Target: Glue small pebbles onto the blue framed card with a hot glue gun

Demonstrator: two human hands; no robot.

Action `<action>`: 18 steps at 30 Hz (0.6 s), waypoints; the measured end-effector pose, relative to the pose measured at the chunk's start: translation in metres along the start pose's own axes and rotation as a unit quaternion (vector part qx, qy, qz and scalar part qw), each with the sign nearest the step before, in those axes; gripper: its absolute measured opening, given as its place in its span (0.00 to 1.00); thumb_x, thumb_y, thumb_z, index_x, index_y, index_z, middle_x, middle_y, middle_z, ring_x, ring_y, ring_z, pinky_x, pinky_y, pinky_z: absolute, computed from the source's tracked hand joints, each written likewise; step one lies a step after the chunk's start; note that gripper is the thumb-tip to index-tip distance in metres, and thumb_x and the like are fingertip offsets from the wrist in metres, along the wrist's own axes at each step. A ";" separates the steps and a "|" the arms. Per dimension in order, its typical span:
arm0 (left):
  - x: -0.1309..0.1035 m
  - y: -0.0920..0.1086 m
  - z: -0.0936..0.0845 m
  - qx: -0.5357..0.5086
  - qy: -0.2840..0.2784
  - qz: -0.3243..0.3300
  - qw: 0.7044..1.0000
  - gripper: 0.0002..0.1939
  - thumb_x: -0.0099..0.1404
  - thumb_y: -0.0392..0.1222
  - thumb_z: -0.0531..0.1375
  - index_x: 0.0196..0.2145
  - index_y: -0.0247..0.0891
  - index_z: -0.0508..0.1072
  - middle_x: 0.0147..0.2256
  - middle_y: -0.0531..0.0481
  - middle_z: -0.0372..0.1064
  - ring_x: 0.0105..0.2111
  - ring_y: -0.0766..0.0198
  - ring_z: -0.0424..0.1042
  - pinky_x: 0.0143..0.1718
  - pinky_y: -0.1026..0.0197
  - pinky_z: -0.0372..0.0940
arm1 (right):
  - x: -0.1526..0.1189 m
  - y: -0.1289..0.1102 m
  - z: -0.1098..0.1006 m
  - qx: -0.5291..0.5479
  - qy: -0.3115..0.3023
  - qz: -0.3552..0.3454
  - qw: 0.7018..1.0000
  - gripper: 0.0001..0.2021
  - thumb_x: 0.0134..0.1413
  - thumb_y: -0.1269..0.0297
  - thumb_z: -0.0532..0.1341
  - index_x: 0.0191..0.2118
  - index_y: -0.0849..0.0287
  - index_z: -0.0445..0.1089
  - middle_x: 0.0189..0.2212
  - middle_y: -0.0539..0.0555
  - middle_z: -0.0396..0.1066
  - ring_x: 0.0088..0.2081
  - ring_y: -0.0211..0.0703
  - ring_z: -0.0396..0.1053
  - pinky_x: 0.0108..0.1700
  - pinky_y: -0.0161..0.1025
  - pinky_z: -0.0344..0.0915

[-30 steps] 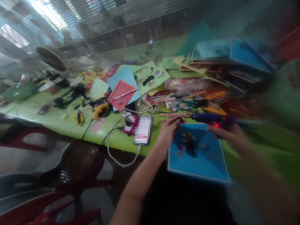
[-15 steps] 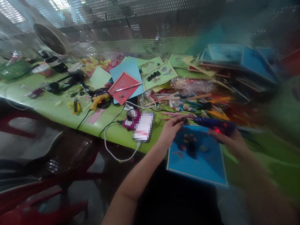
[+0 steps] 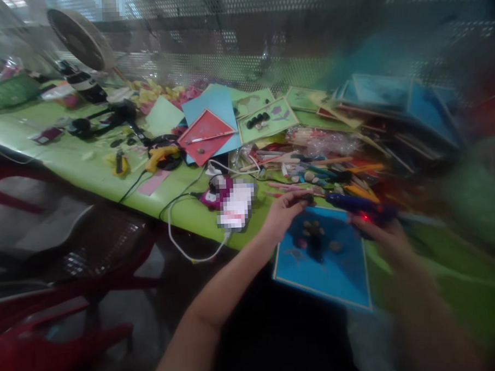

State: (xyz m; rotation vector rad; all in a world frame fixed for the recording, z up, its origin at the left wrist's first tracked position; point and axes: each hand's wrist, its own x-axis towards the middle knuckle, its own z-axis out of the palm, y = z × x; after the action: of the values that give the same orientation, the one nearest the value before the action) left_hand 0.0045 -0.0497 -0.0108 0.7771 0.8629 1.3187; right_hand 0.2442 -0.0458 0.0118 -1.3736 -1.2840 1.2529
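My left hand point(image 3: 290, 210) pinches a small dark pebble point(image 3: 307, 198) above the far edge of a blue framed board point(image 3: 329, 283). My right hand point(image 3: 383, 231) is wrapped round a dark blue glue gun point(image 3: 355, 204) with a glowing red light. The gun's nozzle points left at the pebble, with a small gap between them. On the board lie a cluster of dark and brown stones point(image 3: 314, 229) and a rounder stone point(image 3: 336, 246) to its right. The board rests at the table's near edge, by my lap.
A phone point(image 3: 237, 207) on a white cable lies beside a purple power strip point(image 3: 215, 192). Behind are a red card point(image 3: 206, 135), pens and loose stones. A yellow glue gun point(image 3: 162, 156) lies farther left. Blue boards point(image 3: 385, 94) are stacked at the back right. Red chairs point(image 3: 98, 339) stand lower left.
My right hand has drawn the glue gun slightly right, widening the gap between nozzle and pebble. My left hand still holds the pebble. The camera view has shifted a little.
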 end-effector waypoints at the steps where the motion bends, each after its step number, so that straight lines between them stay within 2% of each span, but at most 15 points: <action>1: 0.000 0.000 0.000 -0.001 0.002 -0.002 1.000 0.18 0.56 0.45 0.73 0.44 0.39 0.82 0.42 0.46 0.81 0.42 0.59 0.79 0.52 0.56 0.69 | 0.001 0.002 -0.001 -0.005 0.002 -0.003 1.000 0.23 0.32 0.43 0.78 0.27 0.57 0.77 0.23 0.52 0.75 0.23 0.40 0.68 0.25 0.37 0.66; 4: 0.000 0.001 0.000 0.001 0.006 -0.004 1.000 0.18 0.56 0.44 0.73 0.44 0.37 0.82 0.41 0.46 0.81 0.42 0.58 0.79 0.51 0.56 0.69 | 0.001 0.004 -0.002 -0.023 -0.005 -0.010 1.000 0.22 0.35 0.44 0.77 0.28 0.57 0.77 0.24 0.53 0.76 0.24 0.40 0.69 0.26 0.37 0.67; 9: 0.000 0.000 0.001 0.022 0.000 0.012 1.000 0.18 0.58 0.43 0.71 0.47 0.37 0.82 0.42 0.45 0.81 0.44 0.57 0.79 0.47 0.58 0.69 | -0.001 0.005 -0.002 -0.023 -0.012 -0.007 1.000 0.21 0.34 0.46 0.78 0.25 0.58 0.77 0.22 0.52 0.76 0.23 0.40 0.68 0.26 0.37 0.66; 13: 0.002 -0.004 0.000 0.047 -0.001 0.023 0.999 0.20 0.60 0.42 0.70 0.50 0.38 0.81 0.46 0.45 0.81 0.46 0.55 0.79 0.49 0.58 0.69 | -0.002 0.005 0.001 -0.034 0.005 0.008 0.999 0.21 0.32 0.47 0.78 0.27 0.58 0.79 0.24 0.52 0.77 0.24 0.41 0.68 0.25 0.37 0.65; 18: 0.004 -0.008 -0.001 0.074 0.007 0.033 0.997 0.18 0.62 0.40 0.67 0.50 0.38 0.81 0.45 0.46 0.82 0.46 0.56 0.79 0.47 0.60 0.69 | -0.002 0.003 0.001 -0.056 0.000 0.020 0.998 0.19 0.32 0.51 0.78 0.29 0.57 0.79 0.25 0.52 0.78 0.24 0.41 0.68 0.26 0.37 0.66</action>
State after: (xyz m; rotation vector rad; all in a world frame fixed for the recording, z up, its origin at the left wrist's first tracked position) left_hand 0.0075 -0.0470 -0.0191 0.9191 0.9612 1.3311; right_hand 0.2432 -0.0480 0.0087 -1.4852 -1.3499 1.2231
